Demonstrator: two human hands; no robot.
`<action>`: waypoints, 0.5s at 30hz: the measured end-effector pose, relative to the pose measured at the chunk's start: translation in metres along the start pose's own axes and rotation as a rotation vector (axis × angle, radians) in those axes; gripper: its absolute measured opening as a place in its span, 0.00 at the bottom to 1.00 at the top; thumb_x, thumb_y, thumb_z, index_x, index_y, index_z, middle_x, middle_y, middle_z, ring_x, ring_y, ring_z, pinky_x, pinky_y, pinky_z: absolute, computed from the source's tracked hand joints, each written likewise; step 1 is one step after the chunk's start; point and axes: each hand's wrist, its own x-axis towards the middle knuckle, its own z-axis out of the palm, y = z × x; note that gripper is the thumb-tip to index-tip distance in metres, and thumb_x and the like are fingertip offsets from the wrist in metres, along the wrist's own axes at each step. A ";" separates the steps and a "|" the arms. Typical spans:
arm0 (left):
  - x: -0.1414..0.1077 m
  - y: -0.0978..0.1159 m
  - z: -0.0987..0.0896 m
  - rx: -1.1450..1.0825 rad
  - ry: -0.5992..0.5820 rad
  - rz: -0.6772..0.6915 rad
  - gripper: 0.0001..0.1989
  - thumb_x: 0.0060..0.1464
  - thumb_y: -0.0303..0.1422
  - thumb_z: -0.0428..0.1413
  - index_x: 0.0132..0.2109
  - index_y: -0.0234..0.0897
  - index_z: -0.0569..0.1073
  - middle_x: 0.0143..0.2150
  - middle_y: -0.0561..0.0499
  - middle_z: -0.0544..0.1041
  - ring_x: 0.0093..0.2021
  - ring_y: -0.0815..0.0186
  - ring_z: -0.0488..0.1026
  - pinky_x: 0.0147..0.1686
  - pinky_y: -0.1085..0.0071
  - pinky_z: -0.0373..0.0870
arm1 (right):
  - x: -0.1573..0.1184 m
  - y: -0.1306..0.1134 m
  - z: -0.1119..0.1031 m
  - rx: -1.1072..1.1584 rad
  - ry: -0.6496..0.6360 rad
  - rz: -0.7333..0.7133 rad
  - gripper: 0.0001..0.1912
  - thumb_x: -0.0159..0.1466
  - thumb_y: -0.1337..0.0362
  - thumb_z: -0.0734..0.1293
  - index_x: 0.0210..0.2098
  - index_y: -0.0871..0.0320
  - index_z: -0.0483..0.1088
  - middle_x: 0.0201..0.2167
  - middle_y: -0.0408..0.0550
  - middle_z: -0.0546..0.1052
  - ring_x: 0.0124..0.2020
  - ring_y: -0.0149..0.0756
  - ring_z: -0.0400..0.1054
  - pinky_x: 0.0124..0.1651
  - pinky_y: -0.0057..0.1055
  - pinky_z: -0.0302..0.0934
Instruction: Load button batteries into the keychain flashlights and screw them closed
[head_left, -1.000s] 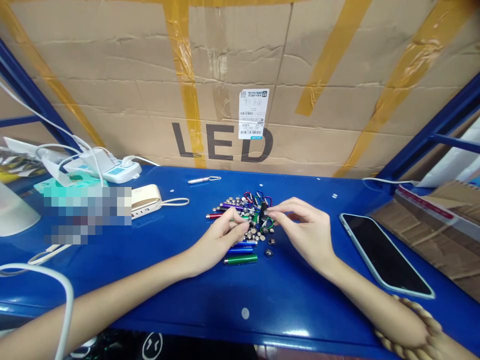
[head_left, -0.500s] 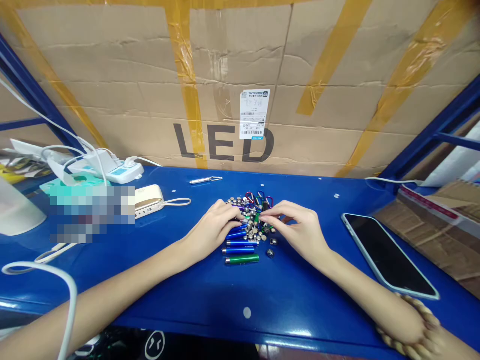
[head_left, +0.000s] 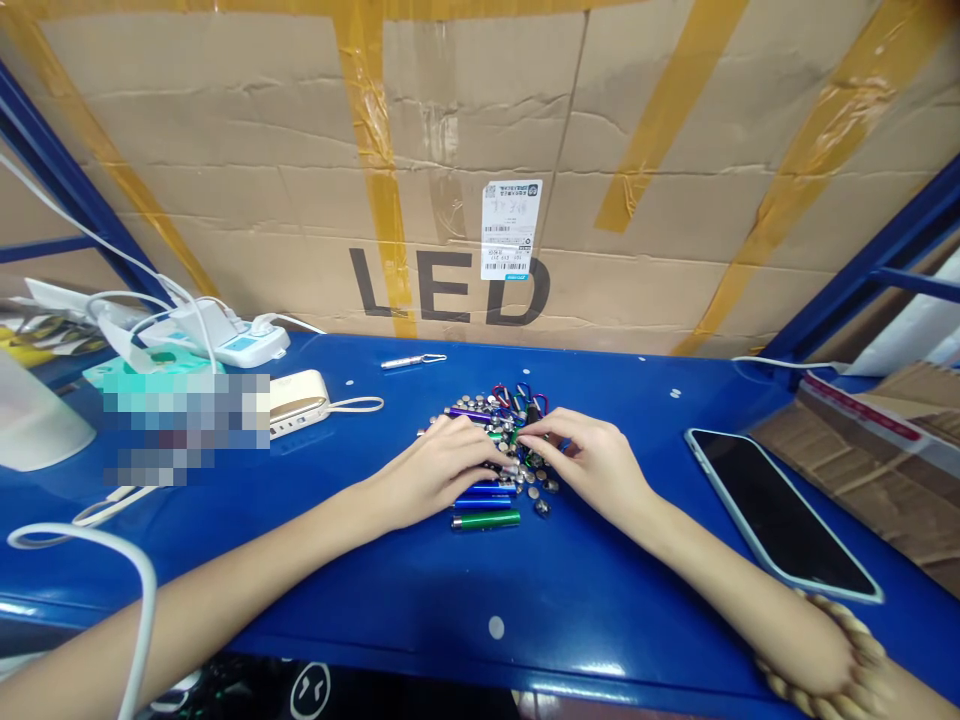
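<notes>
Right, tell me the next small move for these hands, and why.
Perhaps lift the left hand a little: it covers some of the coloured tubes and silver discs, while the right hand is at them from the other side. Whether either hand holds anything can't be made out.

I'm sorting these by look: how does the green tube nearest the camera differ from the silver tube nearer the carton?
The green tube has a coloured body; the silver tube is silvery. The silver tube has a loop at its right end; the green tube shows none. The green tube lies beside a blue tube; the silver tube lies apart. Both rest on the blue table.
</notes>
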 end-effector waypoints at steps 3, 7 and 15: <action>0.000 -0.001 -0.001 0.017 -0.025 0.026 0.10 0.60 0.34 0.47 0.44 0.39 0.70 0.38 0.51 0.72 0.41 0.68 0.64 0.42 0.71 0.55 | 0.000 -0.003 -0.001 -0.039 -0.021 0.018 0.09 0.61 0.59 0.63 0.30 0.54 0.73 0.28 0.41 0.75 0.25 0.26 0.67 0.25 0.21 0.57; 0.000 -0.003 -0.002 0.048 -0.019 -0.004 0.10 0.58 0.37 0.48 0.43 0.40 0.71 0.36 0.52 0.72 0.39 0.67 0.64 0.40 0.70 0.54 | 0.001 -0.005 -0.004 -0.091 -0.006 0.007 0.09 0.60 0.59 0.64 0.27 0.55 0.72 0.26 0.39 0.74 0.23 0.24 0.66 0.25 0.21 0.56; 0.001 -0.001 -0.001 0.084 0.044 -0.095 0.11 0.55 0.34 0.51 0.45 0.39 0.68 0.35 0.52 0.71 0.38 0.66 0.64 0.39 0.69 0.56 | 0.002 -0.006 -0.006 -0.150 -0.033 0.080 0.09 0.58 0.58 0.64 0.25 0.54 0.71 0.25 0.38 0.74 0.21 0.25 0.66 0.23 0.22 0.55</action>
